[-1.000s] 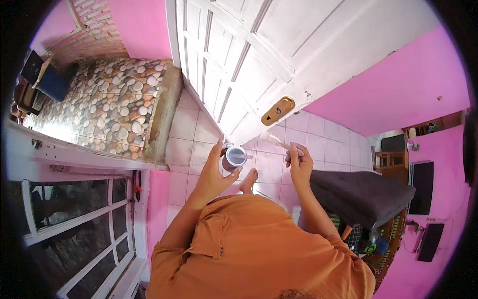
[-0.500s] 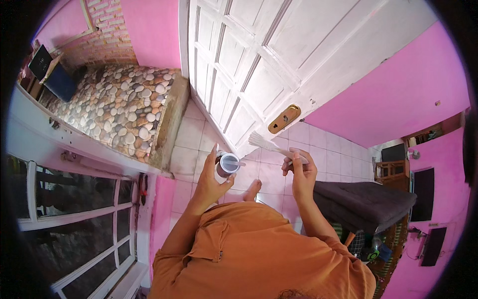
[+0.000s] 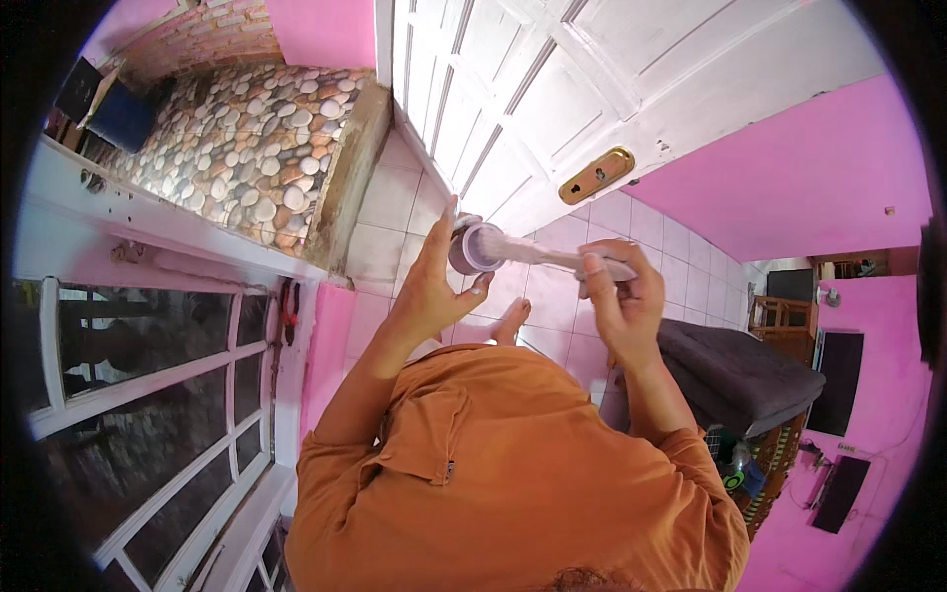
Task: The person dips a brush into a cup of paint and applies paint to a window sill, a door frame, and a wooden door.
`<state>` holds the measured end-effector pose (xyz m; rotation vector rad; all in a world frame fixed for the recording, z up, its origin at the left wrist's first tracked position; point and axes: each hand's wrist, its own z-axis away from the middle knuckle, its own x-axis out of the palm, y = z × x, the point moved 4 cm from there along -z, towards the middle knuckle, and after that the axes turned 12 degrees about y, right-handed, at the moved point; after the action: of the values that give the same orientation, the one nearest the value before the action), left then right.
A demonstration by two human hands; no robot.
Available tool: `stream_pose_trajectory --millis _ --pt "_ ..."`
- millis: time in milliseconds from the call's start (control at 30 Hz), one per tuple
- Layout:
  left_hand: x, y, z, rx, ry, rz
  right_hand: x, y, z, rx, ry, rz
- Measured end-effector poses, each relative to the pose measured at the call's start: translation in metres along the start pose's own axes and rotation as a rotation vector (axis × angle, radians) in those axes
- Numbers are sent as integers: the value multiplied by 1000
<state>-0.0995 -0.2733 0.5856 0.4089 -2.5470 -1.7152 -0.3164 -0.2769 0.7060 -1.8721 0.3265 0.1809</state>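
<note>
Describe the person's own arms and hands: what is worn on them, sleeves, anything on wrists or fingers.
Both forearms are bare. The orange shirt has short sleeves ending near the elbows, and a buttoned chest pocket. The left hand and right hand wear no gloves. No watch, bracelet or ring shows on the sides in view. The fingernails look plain and unpainted.

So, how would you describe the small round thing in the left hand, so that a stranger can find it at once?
Start at the big white panelled door and go down to the pale tiled floor before it. There the left hand holds up a small roll of tape, dark outside with a pale core. A clear strip runs from it to the right hand, which nothing else nearby has.
</note>
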Motion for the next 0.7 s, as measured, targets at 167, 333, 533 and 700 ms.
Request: stream_pose_trajectory --millis 167,333,533,700 --pt "2 3 -3 -17 -83 -73 27 -5 -10 -80 -199 247" --pt "5 3 -4 5 -134 -68 46 10 -18 -48 -320 232" --pt "5 5 -12 -23 -115 -42 39 13 -31 61 -229 168" --pt "15 1 -29 7 -81 -41 16 26 -41 239 -134 43"
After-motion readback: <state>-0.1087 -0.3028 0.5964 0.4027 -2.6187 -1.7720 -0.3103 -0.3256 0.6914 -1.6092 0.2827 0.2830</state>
